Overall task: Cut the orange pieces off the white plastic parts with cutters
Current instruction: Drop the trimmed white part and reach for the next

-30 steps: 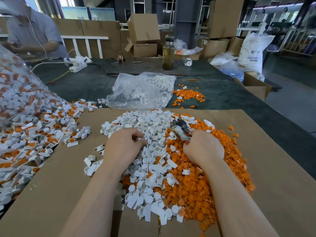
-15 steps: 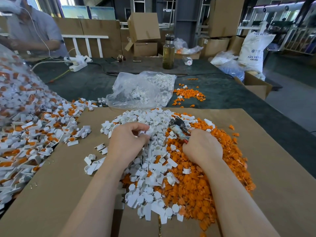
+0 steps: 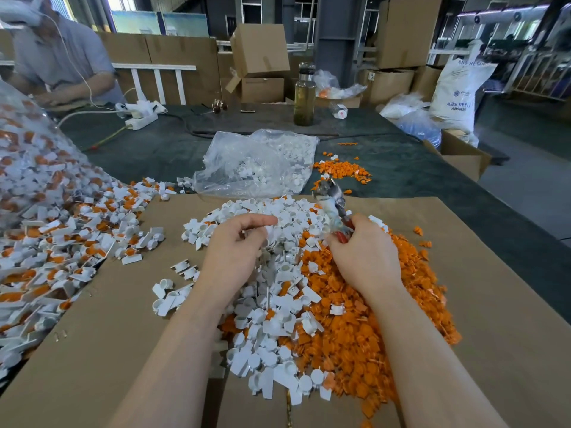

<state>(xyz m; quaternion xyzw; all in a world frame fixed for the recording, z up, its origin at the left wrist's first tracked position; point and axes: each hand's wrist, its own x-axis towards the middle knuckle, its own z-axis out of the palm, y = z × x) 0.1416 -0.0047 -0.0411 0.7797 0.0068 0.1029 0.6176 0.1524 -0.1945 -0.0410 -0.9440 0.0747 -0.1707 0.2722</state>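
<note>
Red-handled cutters (image 3: 332, 208), gripped by the right hand (image 3: 363, 254), point up-left, seemingly blurred; left hand (image 3: 238, 251) loosely curled.

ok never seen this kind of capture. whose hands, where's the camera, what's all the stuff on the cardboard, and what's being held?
There is no robot here: a person works with bare hands, and the single camera sits on their head, looking forward and down. The right hand grips cutters with red handles, blades pointing up and away. The left hand hovers over the white parts, fingers loosely curled; whether it pinches a part cannot be told. On the cardboard sheet lie trimmed white parts in the middle and cut-off orange pieces to the right. Untrimmed parts, white with orange, are heaped at the left. A clear bag holding white parts lies behind.
</note>
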